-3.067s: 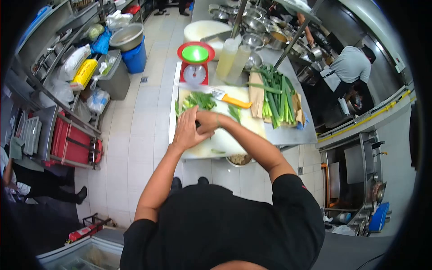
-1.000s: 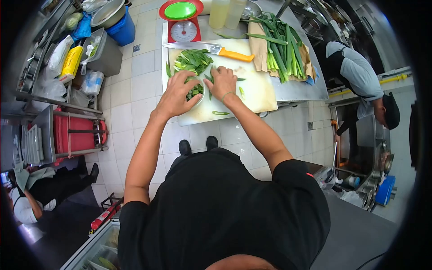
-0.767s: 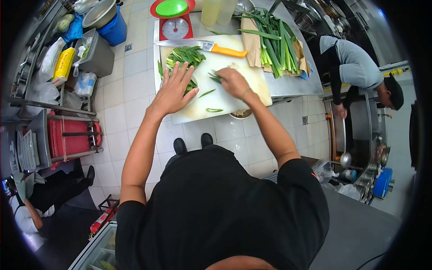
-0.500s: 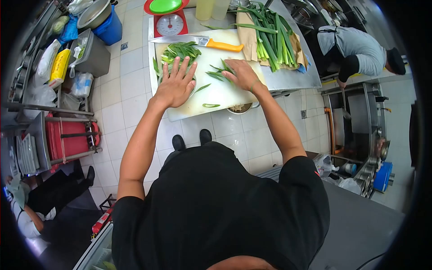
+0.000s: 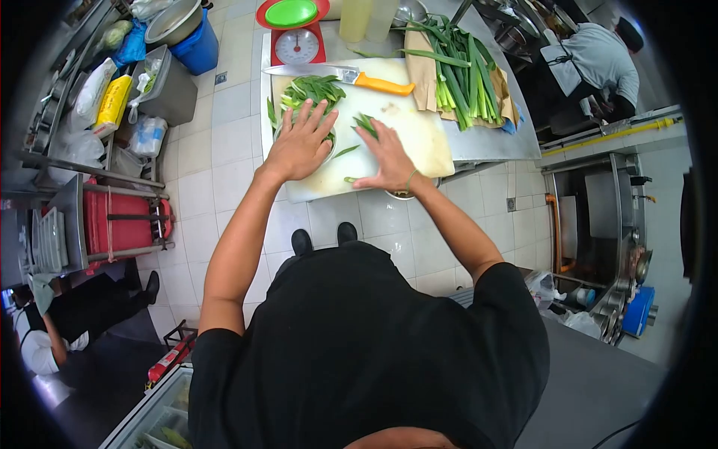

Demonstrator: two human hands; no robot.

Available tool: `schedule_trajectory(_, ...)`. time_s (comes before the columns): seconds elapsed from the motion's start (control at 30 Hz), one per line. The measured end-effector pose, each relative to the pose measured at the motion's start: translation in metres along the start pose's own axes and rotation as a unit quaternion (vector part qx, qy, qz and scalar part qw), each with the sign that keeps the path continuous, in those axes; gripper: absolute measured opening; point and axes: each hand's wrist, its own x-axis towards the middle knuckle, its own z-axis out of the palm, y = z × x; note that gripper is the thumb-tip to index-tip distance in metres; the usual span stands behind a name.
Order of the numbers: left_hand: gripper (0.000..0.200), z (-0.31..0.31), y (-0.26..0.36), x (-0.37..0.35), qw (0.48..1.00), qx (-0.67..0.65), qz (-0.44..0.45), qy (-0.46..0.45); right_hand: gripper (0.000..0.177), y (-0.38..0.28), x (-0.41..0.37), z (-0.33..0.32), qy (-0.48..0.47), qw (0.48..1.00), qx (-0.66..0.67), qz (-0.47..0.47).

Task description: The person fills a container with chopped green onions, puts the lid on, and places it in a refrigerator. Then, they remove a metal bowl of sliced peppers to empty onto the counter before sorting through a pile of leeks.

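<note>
A white cutting board (image 5: 419, 138) lies on the steel counter. My left hand (image 5: 299, 142) rests flat, fingers spread, over a small bowl of cut green leaves (image 5: 329, 138) at the board's left side. My right hand (image 5: 389, 157) lies flat on the board, fingers apart, sweeping loose green pieces (image 5: 364, 123) beneath and beside it. A heap of cut greens (image 5: 313, 88) sits beyond my left hand. A knife with an orange handle (image 5: 381, 84) lies across the board's far edge, untouched.
A red scale with a green pan (image 5: 293, 30) and two plastic bottles (image 5: 366, 15) stand behind the board. Whole leeks (image 5: 460, 71) lie on brown paper to the right. A person in grey (image 5: 598, 52) works at the far right. Bins and shelves line the left aisle.
My right hand has slid from the board's far middle toward its near edge, dragging green pieces. My left hand stays over the bowl. The person in grey has straightened up and moved farther away.
</note>
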Motion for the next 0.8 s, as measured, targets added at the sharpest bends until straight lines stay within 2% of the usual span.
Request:
schedule_trajectory(0.07, 0.059, 0.003, 0.004, 0.002, 1.0, 0.006, 0.008, 0.007, 0.097, -0.005, 0.011, 0.008, 0.011, 1.0, -0.013, -0.002)
schedule_trajectory(0.13, 0.059, 0.005, 0.008, 0.001, 1.0, 0.002, 0.024, -0.001, 0.09, 0.005, 0.024, 0.021, 0.08, 0.996, 0.028, 0.022)
schedule_trajectory(0.17, 0.06, 0.006, 0.011, 0.001, 0.999, 0.013, 0.032, 0.0, 0.081, 0.011, 0.03, 0.024, 0.074, 0.996, 0.036, 0.027)
schedule_trajectory(0.3, 0.061, 0.006, 0.015, 0.006, 0.999, -0.011, 0.033, -0.015, 0.075, 0.013, 0.037, 0.019, 0.067, 0.996, 0.062, 0.013)
schedule_trajectory(0.37, 0.061, 0.009, 0.011, 0.004, 0.999, 0.002, 0.036, -0.009, 0.066, 0.007, 0.032, 0.018, 0.062, 0.996, -0.057, -0.006)
schedule_trajectory(0.47, 0.06, 0.011, 0.009, 0.003, 0.999, 0.02, 0.043, -0.01, 0.058, 0.002, 0.035, 0.013, 0.025, 0.998, -0.049, 0.042)
schedule_trajectory(0.5, 0.061, 0.011, 0.011, 0.003, 0.999, 0.009, 0.04, -0.004, 0.058, 0.002, 0.035, 0.015, 0.025, 0.998, -0.048, 0.042)
schedule_trajectory(0.6, 0.063, 0.007, 0.015, 0.008, 0.998, -0.023, 0.049, 0.012, 0.038, 0.009, 0.039, 0.021, 0.089, 0.993, -0.042, 0.065)
schedule_trajectory(0.77, 0.073, 0.004, 0.027, 0.018, 0.99, -0.107, 0.086, 0.04, 0.028, 0.026, 0.046, 0.039, 0.111, 0.993, -0.026, 0.042)
schedule_trajectory(0.8, 0.076, 0.003, 0.027, 0.017, 0.985, -0.138, 0.08, 0.07, 0.027, 0.026, 0.046, 0.038, 0.115, 0.993, -0.014, 0.037)
